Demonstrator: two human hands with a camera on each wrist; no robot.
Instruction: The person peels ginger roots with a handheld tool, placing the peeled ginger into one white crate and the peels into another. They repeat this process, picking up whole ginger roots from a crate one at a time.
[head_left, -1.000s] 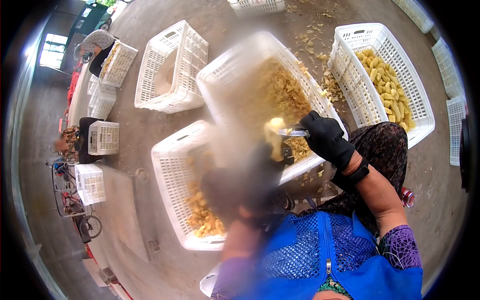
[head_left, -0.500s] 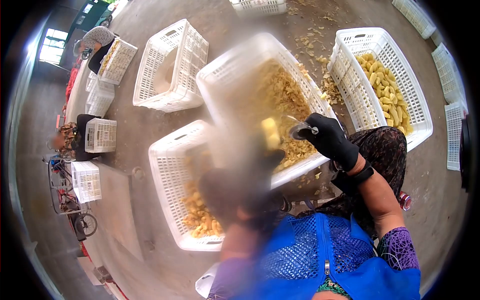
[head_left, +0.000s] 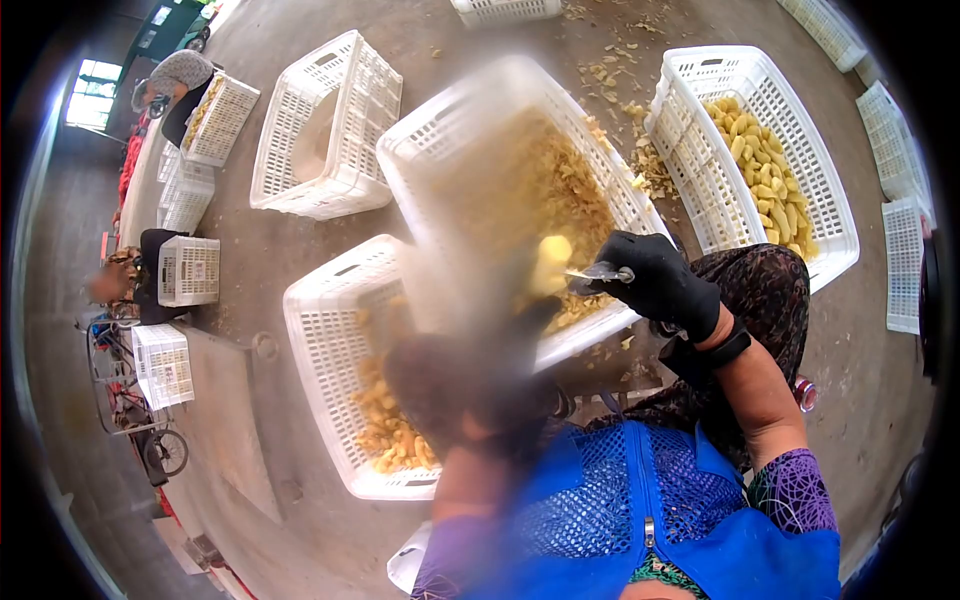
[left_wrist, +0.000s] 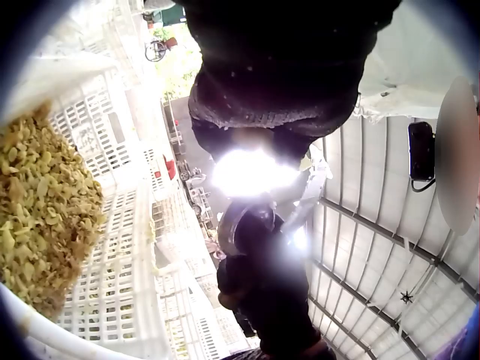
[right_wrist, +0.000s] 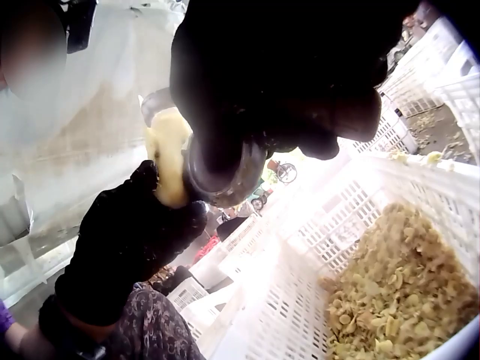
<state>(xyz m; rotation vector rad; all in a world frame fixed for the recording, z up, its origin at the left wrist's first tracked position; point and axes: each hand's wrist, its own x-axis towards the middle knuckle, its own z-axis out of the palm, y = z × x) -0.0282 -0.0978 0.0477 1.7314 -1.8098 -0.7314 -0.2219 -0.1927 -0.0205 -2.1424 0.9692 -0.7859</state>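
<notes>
A pale yellow peeled piece [head_left: 551, 262] is held up over the middle crate [head_left: 655, 222], which holds brown-yellow peelings [head_left: 575, 190]. My gloved left hand [head_left: 470, 370], blurred in the head view, grips the piece; in the right wrist view, the left hand's [right_wrist: 124, 240] fingers pinch its lower end. My gloved right hand [head_left: 660, 282] grips a metal tool [head_left: 600, 274] whose blade end meets the piece. From the right wrist, the right hand [right_wrist: 277, 75] is dark above the tool's round metal part [right_wrist: 221, 176].
A crate of yellow peeled pieces [head_left: 765, 180] stands at the right, another crate [head_left: 365, 370] with pieces at lower left. An upright crate [head_left: 330, 130] stands behind. Peelings [head_left: 650, 165] lie on the floor. Two people sit far left among crates.
The piece tilted upright half a second ago and now meets the tool again. The tool swung away from it, then back. The whole view has shifted slightly left.
</notes>
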